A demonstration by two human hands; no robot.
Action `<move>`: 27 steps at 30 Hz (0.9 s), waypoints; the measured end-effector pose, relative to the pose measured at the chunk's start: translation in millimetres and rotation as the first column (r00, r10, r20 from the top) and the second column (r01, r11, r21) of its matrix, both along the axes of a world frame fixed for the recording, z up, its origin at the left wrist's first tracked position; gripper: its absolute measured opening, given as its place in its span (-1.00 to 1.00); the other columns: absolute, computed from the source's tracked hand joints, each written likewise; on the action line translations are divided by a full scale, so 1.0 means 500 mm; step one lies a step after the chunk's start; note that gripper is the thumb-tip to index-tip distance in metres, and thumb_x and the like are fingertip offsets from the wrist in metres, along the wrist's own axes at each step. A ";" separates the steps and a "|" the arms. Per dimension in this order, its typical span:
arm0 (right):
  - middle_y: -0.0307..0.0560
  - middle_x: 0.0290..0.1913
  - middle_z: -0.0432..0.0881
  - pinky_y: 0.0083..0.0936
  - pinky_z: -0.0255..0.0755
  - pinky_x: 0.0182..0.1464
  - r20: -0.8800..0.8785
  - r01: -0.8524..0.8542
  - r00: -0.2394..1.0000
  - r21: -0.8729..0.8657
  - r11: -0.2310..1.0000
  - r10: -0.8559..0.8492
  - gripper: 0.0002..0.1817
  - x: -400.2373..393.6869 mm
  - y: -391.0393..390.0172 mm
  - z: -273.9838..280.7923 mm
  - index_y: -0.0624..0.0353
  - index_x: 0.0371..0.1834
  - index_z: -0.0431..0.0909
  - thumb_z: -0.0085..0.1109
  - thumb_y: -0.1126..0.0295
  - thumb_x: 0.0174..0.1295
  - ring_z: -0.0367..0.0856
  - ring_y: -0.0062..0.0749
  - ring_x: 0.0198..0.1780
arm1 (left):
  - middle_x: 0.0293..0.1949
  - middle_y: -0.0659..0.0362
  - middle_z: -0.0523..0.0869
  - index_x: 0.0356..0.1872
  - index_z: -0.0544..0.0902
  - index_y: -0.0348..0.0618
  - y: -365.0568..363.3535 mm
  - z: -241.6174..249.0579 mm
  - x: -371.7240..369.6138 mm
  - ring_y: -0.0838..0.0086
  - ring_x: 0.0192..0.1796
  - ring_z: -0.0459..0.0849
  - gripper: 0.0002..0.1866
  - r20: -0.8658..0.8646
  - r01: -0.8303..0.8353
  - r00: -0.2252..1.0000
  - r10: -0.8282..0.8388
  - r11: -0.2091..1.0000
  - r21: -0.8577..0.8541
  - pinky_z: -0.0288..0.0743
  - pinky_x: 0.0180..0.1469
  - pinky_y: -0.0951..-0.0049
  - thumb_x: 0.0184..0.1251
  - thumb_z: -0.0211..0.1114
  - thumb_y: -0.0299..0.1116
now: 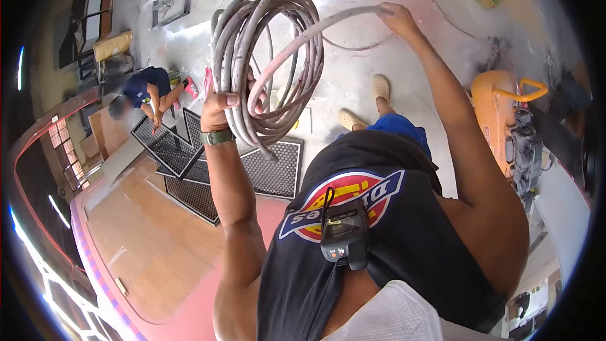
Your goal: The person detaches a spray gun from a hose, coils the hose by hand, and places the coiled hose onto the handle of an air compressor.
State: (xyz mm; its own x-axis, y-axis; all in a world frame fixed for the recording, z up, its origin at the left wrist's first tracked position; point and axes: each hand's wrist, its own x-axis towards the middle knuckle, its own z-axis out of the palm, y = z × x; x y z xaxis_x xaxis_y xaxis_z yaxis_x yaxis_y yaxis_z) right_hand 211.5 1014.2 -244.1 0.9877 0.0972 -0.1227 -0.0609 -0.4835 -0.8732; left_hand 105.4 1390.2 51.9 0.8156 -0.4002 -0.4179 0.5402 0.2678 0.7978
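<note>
- Head view: left hand (222,102) is closed around a coiled hose (268,57), gripping the bundle at its lower-left edge, wristband just below on the arm.
- Right hand (396,17) is closed on the free run of hose at about 1 o'clock in frame, arm stretched out.
- Hose location: coil held up in the air, upper centre of frame, above the concrete floor (353,82); nothing supports it but the left hand.
- Orientation: coil plane roughly faces the camera, loops stacked loosely. The straight free run has its long axis from the coil's 7 o'clock side up to 2 o'clock, ending at the right hand.
- Beyond the right hand a thin line trails on the floor; cannot tell if it is the same hose.
- Risk: loops look uneven and slack, so a weak left grip could let outer turns slide off and the coil spill.
- Risk: the free run crosses over the loops; pulling it tight could cinch or kink the bundle.
- Risk: trailing length on the floor near the person's feet (366,101) is a likely trip or snag point.
- Risk: another person (142,91) crouches at 9 o'clock by mesh panels (189,158); a swinging loose end could reach that way.
- Orange machine (505,113) sits at 3 o'clock, a possible snag.
</note>
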 end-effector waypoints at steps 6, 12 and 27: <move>0.19 -0.21 0.70 -0.26 0.48 -0.02 -0.020 -0.235 0.972 -0.015 0.972 0.235 -0.58 0.023 0.111 0.154 0.03 -0.05 0.68 0.12 -0.02 0.27 0.66 0.04 -0.13 | -0.32 -0.23 0.69 0.10 0.39 -0.54 0.033 -0.049 -0.016 0.12 -0.46 0.71 -0.27 0.034 0.006 0.999 -0.004 0.997 -0.078 0.66 -0.41 0.30 -0.22 0.30 -0.36; -0.06 -0.11 0.73 -0.42 0.57 -0.18 -0.168 -0.495 0.837 0.173 0.851 0.521 -0.52 0.013 0.193 0.171 0.05 0.02 0.68 0.18 -0.08 0.24 0.67 -0.35 -0.22 | -0.26 -0.18 0.69 0.07 0.40 -0.47 0.032 -0.065 -0.020 0.15 -0.38 0.73 -0.35 0.121 -0.138 0.976 0.182 0.942 -0.304 0.70 -0.35 0.29 -0.14 0.27 -0.36; 0.07 -0.24 0.73 -0.45 0.48 -0.06 0.032 -0.447 0.894 0.027 0.894 0.446 -0.57 -0.048 0.017 0.206 0.25 -0.20 0.66 0.45 0.14 -0.02 0.69 -0.23 -0.17 | -0.39 0.27 0.53 -0.14 0.49 -0.17 0.106 -0.136 0.049 0.49 -0.37 0.52 -0.77 0.072 -0.675 0.686 0.724 0.670 -0.307 0.45 -0.18 0.38 0.21 0.23 -0.36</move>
State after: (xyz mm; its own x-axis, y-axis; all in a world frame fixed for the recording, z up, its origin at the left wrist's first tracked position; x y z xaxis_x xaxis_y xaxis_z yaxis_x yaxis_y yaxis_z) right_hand 187.6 1022.9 -141.2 0.8418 0.5325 -0.0883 0.1762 -0.4258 -0.8875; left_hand 130.1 1443.0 -16.1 0.9429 0.2546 -0.2147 -0.0266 0.7000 0.7137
